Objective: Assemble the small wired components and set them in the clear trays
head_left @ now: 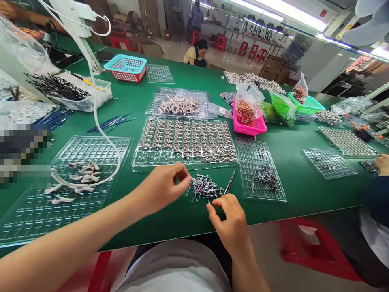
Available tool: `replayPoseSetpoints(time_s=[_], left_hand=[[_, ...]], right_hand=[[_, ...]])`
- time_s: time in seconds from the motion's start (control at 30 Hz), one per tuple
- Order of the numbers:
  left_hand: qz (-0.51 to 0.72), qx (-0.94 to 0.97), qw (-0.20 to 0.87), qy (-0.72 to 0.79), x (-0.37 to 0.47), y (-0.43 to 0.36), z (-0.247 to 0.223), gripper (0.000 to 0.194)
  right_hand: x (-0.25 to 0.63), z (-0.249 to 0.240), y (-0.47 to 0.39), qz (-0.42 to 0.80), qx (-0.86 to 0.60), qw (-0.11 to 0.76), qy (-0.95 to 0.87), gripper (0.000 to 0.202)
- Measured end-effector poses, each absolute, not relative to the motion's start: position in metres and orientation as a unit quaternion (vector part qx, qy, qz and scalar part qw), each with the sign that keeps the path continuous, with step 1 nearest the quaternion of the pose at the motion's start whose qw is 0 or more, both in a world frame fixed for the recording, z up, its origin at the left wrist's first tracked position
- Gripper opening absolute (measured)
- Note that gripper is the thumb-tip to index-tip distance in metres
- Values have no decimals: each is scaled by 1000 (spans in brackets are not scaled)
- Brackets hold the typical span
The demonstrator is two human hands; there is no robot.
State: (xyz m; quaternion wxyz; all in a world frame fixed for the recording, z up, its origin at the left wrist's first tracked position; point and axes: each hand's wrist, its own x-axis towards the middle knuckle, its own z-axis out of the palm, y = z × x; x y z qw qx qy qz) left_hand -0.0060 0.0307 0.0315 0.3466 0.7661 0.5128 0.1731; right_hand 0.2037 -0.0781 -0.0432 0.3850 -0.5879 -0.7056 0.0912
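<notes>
My left hand (167, 186) is closed in a pinch at the left edge of a pile of small wire-leaded electronic parts (206, 187); anything between its fingertips is too small to make out. At the pile's near edge, my right hand (231, 217) brings thumb and forefinger together, and what they grip is not clear. Dark pointed tweezers (229, 182) lie just right of the pile. Beyond the hands sits a clear plastic tray (139, 158) with rows of pale round-ended pieces, its front left pockets unfilled. Loose pale pieces (180, 105) are heaped on another tray behind it.
On the left, a clear tray (75, 146) carries loose pale pieces, with a white cable (96, 109) arching over it. A pink basket (249, 129) holds bagged copper-coloured parts. Right of my hands, another tray (247, 162) bears more leaded parts. A co-worker's hand (382, 164) is at far right.
</notes>
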Motion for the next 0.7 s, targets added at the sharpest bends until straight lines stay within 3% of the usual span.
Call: replayPoseSetpoints(time_s=[0.1, 0.2, 0.3, 0.5, 0.7], left_hand=[[216, 716, 480, 459, 8, 8, 27, 19], [236, 622, 617, 421, 13, 7, 16, 33], [206, 543, 706, 404, 11, 14, 5, 33], [193, 411, 803, 387, 8, 20, -1, 11], [219, 386, 817, 368, 8, 22, -4, 10]], right_hand=[[197, -51, -74, 39, -615, 322, -718, 6], [194, -56, -72, 15, -626, 294, -722, 8], [195, -51, -74, 19, -623, 291, -725, 11], [205, -26, -76, 153, -635, 300, -696, 11], [200, -23, -71, 193, -577, 363, -706, 9]])
